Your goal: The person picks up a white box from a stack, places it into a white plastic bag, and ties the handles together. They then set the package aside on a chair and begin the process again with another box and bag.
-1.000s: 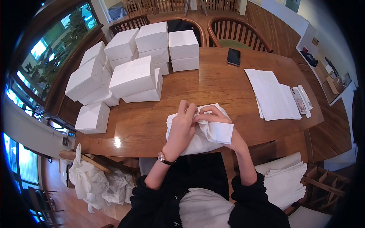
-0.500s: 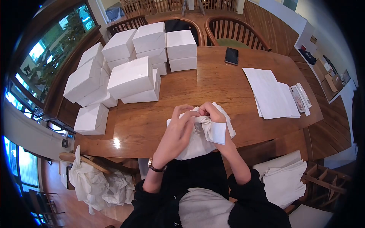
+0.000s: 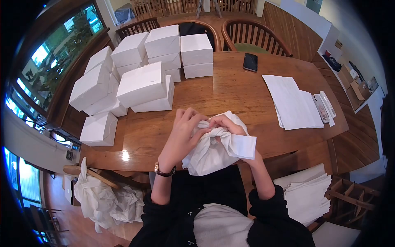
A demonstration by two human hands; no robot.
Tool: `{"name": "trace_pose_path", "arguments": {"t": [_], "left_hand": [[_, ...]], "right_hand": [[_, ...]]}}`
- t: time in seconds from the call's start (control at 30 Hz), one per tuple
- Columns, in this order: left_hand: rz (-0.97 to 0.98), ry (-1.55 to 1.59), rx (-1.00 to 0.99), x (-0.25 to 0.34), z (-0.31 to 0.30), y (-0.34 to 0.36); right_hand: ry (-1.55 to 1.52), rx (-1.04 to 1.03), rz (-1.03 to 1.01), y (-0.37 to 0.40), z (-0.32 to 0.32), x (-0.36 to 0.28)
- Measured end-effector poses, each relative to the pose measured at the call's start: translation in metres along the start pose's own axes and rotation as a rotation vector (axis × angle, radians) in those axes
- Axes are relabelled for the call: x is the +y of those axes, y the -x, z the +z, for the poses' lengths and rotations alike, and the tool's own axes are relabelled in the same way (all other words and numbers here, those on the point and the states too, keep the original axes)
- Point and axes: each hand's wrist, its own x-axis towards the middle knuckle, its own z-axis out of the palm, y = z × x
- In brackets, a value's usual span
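Observation:
A full white bag [image 3: 208, 160] sits at the front edge of the wooden table, close to my body. Its top is twisted into a knot-like band, and one flat white end [image 3: 242, 147] sticks out to the right. My left hand [image 3: 185, 133] is closed on the twisted top from the left, thumb and fingers pinching the material. From the other side, my right hand [image 3: 227, 123] grips the same twist with bent fingers. Part of the right hand is hidden behind the flat end. What lies inside the bag cannot be seen.
White boxes [image 3: 142, 84] stand stacked at the table's left. A black phone [image 3: 250, 62], white sheets [image 3: 294, 105] and a patterned phone-like item [image 3: 321, 108] lie at the right. Filled white bags [image 3: 96, 201] are at lower left; flat white bags [image 3: 308, 195] pile up on a right chair.
The flat end has swung further right, away from my right wrist. Both hands have shifted slightly, and the twisted band across the bag's top shows more clearly.

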Motion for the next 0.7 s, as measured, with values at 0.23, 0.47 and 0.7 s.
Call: {"name": "trace_pose_path", "arguments": {"t": [0.23,0.47,0.7], "left_hand": [[-0.025,0.562,-0.026,-0.021,0.000,-0.010],[-0.121,0.524,0.029,-0.026,0.008,-0.011],[-0.109,0.414,0.126,-0.040,0.014,-0.012]], "right_hand": [[0.347,-0.090,-0.259,0.012,-0.005,-0.002],[0.707,0.008,-0.483,0.013,-0.001,-0.004],[0.981,-0.083,-0.487,0.025,0.006,-0.003]]}}
